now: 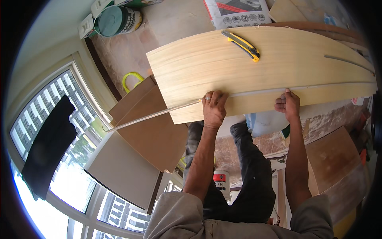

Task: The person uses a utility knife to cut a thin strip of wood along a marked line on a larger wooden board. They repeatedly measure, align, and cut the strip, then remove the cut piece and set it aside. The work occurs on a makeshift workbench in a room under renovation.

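Observation:
A wide pale wooden board [191,63] lies across in front of me. Along its near side runs a long thin whitish strip [254,91], which extends past the board's left end toward the lower left. My left hand [214,107], a ring on one finger, grips the strip with bent fingers near that end. Farther right, my right hand [289,104] pinches the strip between thumb and forefinger, its other fingers curled. A yellow and black utility knife [243,46] rests on the board beyond my hands. At the board's right lies a thin dark strip [348,63].
Brown panels [151,131] and a whitish panel [119,167] lean at the left by the window [55,119]. A green-lidded bucket [115,22] and a printed bag [238,14] stand beyond the board. A white bucket [221,183] is between my legs.

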The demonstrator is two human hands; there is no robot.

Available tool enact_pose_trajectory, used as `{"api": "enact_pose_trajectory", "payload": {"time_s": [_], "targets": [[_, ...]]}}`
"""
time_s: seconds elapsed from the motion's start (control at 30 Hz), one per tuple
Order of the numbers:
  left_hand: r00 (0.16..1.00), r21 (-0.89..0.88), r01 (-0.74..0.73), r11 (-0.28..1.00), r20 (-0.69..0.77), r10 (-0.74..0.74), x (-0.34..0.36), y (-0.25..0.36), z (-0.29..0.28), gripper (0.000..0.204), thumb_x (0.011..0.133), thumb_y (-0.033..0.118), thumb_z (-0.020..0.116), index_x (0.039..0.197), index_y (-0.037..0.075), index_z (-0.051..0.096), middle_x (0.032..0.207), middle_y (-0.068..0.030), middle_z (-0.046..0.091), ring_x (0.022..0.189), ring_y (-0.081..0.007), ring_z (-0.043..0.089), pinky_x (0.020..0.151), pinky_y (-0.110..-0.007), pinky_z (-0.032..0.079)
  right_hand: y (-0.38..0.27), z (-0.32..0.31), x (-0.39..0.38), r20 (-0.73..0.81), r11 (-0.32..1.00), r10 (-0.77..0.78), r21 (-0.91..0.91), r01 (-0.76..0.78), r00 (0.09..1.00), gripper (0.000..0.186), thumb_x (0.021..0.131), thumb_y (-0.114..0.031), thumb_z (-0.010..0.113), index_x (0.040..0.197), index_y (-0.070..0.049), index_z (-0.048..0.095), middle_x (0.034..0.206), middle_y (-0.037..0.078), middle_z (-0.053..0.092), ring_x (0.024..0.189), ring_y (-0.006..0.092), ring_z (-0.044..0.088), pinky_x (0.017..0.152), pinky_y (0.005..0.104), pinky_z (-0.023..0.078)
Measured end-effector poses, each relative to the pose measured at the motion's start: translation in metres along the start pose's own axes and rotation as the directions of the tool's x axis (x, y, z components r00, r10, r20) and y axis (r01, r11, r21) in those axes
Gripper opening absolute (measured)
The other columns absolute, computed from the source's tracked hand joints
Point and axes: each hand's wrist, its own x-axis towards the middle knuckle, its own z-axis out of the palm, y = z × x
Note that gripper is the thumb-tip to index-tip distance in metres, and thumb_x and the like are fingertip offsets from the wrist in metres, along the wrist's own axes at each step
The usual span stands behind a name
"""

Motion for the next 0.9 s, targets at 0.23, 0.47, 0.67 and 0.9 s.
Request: {"api": "enact_pose_trajectory", "payload": {"time_s": [0.23,0.47,0.67,0.9], "targets": [[0.998,-0.070,-0.008,0.998,0.066,0.012,0.000,-0.004,0.006,0.029,0.079,0.000,0.064,0.103,0.011,0.074,0.105,-0.0103,0.064,0.101,-0.0352,0.058,0.087,-0.049,0.046,0.017,-0.008,0.006,-0.017,0.998,-0.067,-0.019,0.067,0.998,0.038,0.104,-0.044,0.059,0.088,-0.010,0.059,0.070,0.007,0.069,0.054,0.0177,0.067,0.051,0.0327,0.059],[0.997,-0.038,-0.029,0.999,0.072,0.031,0.002,-0.006,0.004,0.026,0.081,-0.001,0.064,0.100,0.013,0.074,0.103,-0.0077,0.066,0.097,-0.0329,0.059,0.083,-0.047,0.048,0.038,-0.018,0.033,-0.413,0.722,-0.566,0.169,0.671,0.713,0.016,0.098,-0.008,0.071,0.107,-0.003,0.059,0.081,0.003,0.063,0.062,0.0104,0.056,0.054,0.0267,0.049],[0.994,-0.069,-0.029,0.997,0.101,0.036,0.006,0.000,0.013,0.030,0.080,-0.006,0.064,0.100,0.015,0.071,0.105,-0.0079,0.066,0.098,-0.0334,0.059,0.086,-0.047,0.048,0.026,-0.054,0.048,-0.439,0.697,-0.698,-0.233,0.678,0.566,0.019,0.093,-0.015,0.077,0.099,-0.001,0.064,0.077,0.006,0.067,0.067,0.0127,0.065,0.061,0.0276,0.054],[0.989,-0.125,-0.021,0.992,0.143,0.039,0.012,-0.009,0.000,0.028,0.078,-0.006,0.065,0.096,0.014,0.070,0.104,-0.0086,0.066,0.097,-0.0346,0.059,0.085,-0.047,0.047,0.011,0.013,-0.023,0.190,0.969,-0.150,-0.167,0.183,0.970,0.043,0.097,-0.034,0.072,0.078,0.004,0.065,0.066,0.012,0.068,0.053,0.0176,0.069,0.053,0.0325,0.057]]}}
